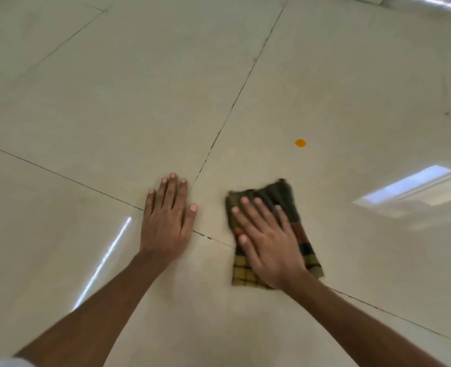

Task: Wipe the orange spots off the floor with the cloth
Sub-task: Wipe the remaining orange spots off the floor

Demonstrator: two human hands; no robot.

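Observation:
One orange spot [300, 143] shows on the glossy cream floor tile [351, 88], beyond and a little right of the cloth. The folded checked cloth [282, 193], green, yellow and dark red, lies flat on the floor. My right hand [265, 239] presses flat on top of it with fingers spread; the cloth looks motion-blurred. My left hand [167, 215] rests palm down on the bare tile to the left of the cloth, fingers together, holding nothing. Whatever lies under the cloth is hidden.
Dark grout lines [229, 109] cross the floor between large tiles. A bright window reflection [409, 192] shines at the right and a light streak [102, 263] at the left. A small dark speck [446, 113] sits far right.

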